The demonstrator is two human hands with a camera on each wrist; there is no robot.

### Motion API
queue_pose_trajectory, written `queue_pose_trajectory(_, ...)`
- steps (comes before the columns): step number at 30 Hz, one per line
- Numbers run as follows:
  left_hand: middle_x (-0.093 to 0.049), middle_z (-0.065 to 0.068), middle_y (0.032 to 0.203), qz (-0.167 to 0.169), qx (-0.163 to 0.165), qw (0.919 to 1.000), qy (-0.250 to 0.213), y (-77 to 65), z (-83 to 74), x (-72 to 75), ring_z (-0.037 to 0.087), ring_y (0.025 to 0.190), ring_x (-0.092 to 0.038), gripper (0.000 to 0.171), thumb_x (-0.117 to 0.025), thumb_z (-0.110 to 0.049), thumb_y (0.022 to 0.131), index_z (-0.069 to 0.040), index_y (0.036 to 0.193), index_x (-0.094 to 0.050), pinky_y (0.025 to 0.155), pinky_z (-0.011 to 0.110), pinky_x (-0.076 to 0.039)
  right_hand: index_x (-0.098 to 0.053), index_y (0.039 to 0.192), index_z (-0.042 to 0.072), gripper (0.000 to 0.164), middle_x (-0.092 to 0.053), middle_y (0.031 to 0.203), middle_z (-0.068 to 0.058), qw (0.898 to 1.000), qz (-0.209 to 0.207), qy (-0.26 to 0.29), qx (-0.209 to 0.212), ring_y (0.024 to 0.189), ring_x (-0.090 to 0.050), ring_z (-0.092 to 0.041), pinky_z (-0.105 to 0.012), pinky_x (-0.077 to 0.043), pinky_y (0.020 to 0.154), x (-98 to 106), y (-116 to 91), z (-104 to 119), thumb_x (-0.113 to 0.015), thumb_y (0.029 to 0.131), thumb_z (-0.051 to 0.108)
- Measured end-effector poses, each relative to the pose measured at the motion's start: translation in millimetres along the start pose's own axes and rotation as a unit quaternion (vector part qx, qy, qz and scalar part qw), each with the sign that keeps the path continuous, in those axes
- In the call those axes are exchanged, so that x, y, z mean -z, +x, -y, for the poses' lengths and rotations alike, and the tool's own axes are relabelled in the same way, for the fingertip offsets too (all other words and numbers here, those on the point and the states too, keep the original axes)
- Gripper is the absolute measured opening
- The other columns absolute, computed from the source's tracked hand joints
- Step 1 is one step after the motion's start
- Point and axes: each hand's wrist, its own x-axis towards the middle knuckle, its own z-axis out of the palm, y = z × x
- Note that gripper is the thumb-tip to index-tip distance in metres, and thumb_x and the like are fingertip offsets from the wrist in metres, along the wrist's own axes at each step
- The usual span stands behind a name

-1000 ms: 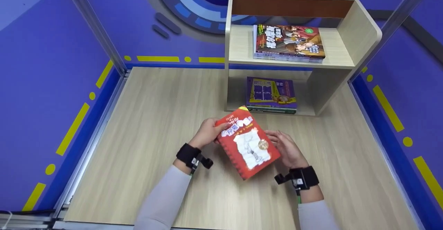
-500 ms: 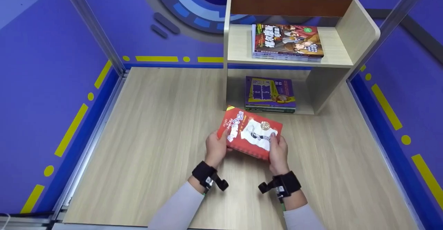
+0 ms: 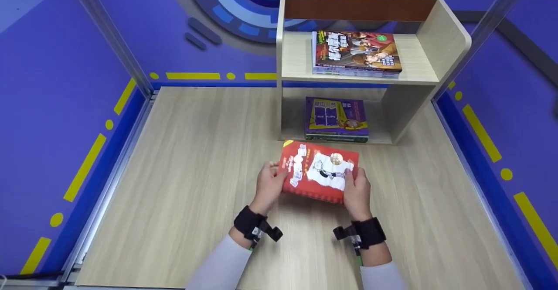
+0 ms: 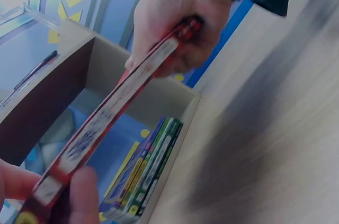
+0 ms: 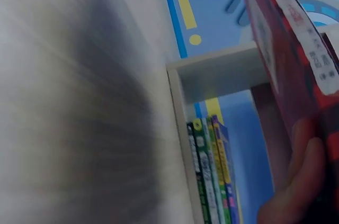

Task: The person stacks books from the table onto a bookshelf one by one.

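A red book (image 3: 320, 172) with a white picture panel is held between both hands in front of the shelf, cover up and its spine toward me. My left hand (image 3: 269, 186) grips its left end, thumb on the cover. At the right end my right hand (image 3: 357, 194) pinches it, thumb on top and fingers hidden beneath. The left wrist view shows the book's spine (image 4: 114, 108) edge-on above the table, its shadow falling on the wood. In the right wrist view, fingers (image 5: 302, 171) curl against the book's underside.
A two-level wooden shelf (image 3: 279, 67) stands at the back right. A comic-book stack (image 3: 357, 52) lies on its upper level, and a stack topped by a purple book (image 3: 335, 115) on its lower level. Blue panels (image 3: 69, 107) border the wooden table (image 3: 187, 172).
The red book has turned so its spine faces me. My right hand, beside it a second ago, now grips its right end. Over the last half second the book has shifted slightly.
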Motion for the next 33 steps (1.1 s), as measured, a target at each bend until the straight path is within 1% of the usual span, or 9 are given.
queue_pose_trajectory(3, -0.075, 0.018, 0.102, 0.011, -0.025, 0.9986, 0.046, 2.8, -2.1, 1.0, 0.013, 0.075, -0.068, 0.043, -0.063, -0.014, 0.104, 0.003, 0.141, -0.049, 0.065, 0.025, -0.055, -0.058, 0.118, -0.005, 0.026, -0.055, 0.094, -0.010, 1.000, 0.023, 0.004, 0.000, 0.089, -0.051, -0.020, -0.025, -0.044, 0.076, 3.5, -1.2, -3.1, -0.047, 0.114, 0.018)
queue_pose_trajectory(8, -0.072, 0.021, 0.118, 0.043, -0.035, 0.9961, 0.068, 0.4, 4.9, -5.6, 0.020, 0.089, -0.074, 0.045, -0.062, -0.014, 0.107, 0.000, 0.147, -0.046, 0.076, 0.032, -0.063, -0.060, 0.123, -0.005, 0.029, -0.060, 0.101, -0.013, 0.999, 0.036, 0.026, -0.032, 0.092, -0.053, -0.018, -0.023, -0.046, 0.078, 7.9, -4.6, -9.7, -0.046, 0.114, 0.019)
queue_pose_trajectory(10, -0.073, 0.020, 0.116, 0.029, -0.027, 0.9980, 0.050, -2.1, 9.9, -8.6, 0.020, 0.088, -0.074, 0.049, -0.064, -0.013, 0.106, 0.000, 0.149, -0.045, 0.075, 0.034, -0.064, -0.062, 0.124, -0.006, 0.028, -0.064, 0.102, -0.014, 0.997, 0.022, 0.045, -0.050, 0.090, -0.057, -0.015, -0.022, -0.049, 0.076, 9.4, -5.7, -11.6, -0.050, 0.112, 0.016)
queue_pose_trajectory(15, -0.074, 0.018, 0.113, -0.036, -0.025, 0.9990, -0.005, -8.2, 15.5, -12.5, 0.018, 0.088, -0.073, 0.057, -0.069, -0.007, 0.101, 0.003, 0.153, -0.047, 0.075, 0.031, -0.063, -0.063, 0.136, -0.007, 0.034, -0.074, 0.114, -0.022, 0.990, -0.015, 0.124, -0.071, 0.087, -0.069, -0.005, -0.019, -0.057, 0.073, 12.2, -7.3, -10.7, -0.058, 0.105, 0.008)
queue_pose_trajectory(18, -0.074, 0.020, 0.119, -0.044, -0.042, 0.9980, -0.020, -9.6, 12.1, -11.6, 0.019, 0.094, -0.073, 0.057, -0.069, -0.005, 0.100, 0.004, 0.153, -0.049, 0.077, 0.029, -0.064, -0.061, 0.141, -0.007, 0.039, -0.074, 0.121, -0.026, 0.984, -0.015, 0.167, -0.063, 0.088, -0.071, -0.004, -0.019, -0.059, 0.074, 15.5, -7.6, -6.9, -0.058, 0.104, 0.003)
queue_pose_trajectory(24, -0.070, 0.023, 0.125, -0.029, -0.060, 0.9969, -0.043, -12.0, -1.4, -5.3, 0.022, 0.101, -0.073, 0.058, -0.069, -0.006, 0.101, 0.004, 0.155, -0.048, 0.079, 0.030, -0.065, -0.050, 0.153, -0.006, 0.047, -0.062, 0.145, -0.026, 0.960, 0.057, 0.256, -0.095, 0.106, -0.071, -0.006, -0.021, -0.059, 0.087, 27.6, -10.1, 5.6, -0.051, 0.106, 0.001)
queue_pose_trajectory(29, -0.067, 0.025, 0.131, -0.010, -0.048, 0.9963, -0.070, -16.4, -12.9, -2.3, 0.025, 0.108, -0.073, 0.059, -0.069, -0.006, 0.101, 0.004, 0.155, -0.047, 0.085, 0.034, -0.065, -0.040, 0.160, -0.002, 0.050, -0.050, 0.157, -0.025, 0.942, 0.120, 0.294, -0.109, 0.117, -0.069, -0.008, -0.024, -0.060, 0.096, 38.9, -11.6, 18.3, -0.046, 0.111, 0.004)
queue_pose_trajectory(31, -0.065, 0.023, 0.135, 0.011, -0.048, 0.9971, -0.058, -16.9, -16.8, 0.1, 0.025, 0.112, -0.072, 0.066, -0.073, -0.007, 0.098, 0.002, 0.157, -0.045, 0.090, 0.035, -0.064, -0.036, 0.163, 0.000, 0.053, -0.048, 0.159, -0.024, 0.939, 0.150, 0.293, -0.104, 0.119, -0.070, -0.011, -0.027, -0.061, 0.097, 44.3, -10.8, 22.1, -0.049, 0.111, 0.005)
queue_pose_trajectory(33, -0.063, 0.020, 0.140, 0.050, -0.055, 0.9964, -0.039, -15.3, -21.5, 4.2, 0.024, 0.119, -0.069, 0.080, -0.080, -0.011, 0.093, -0.002, 0.161, -0.039, 0.096, 0.035, -0.062, -0.031, 0.166, 0.004, 0.064, -0.047, 0.161, -0.022, 0.940, 0.189, 0.270, -0.090, 0.123, -0.069, -0.014, -0.029, -0.061, 0.099, 51.2, -8.8, 24.8, -0.058, 0.108, 0.006)
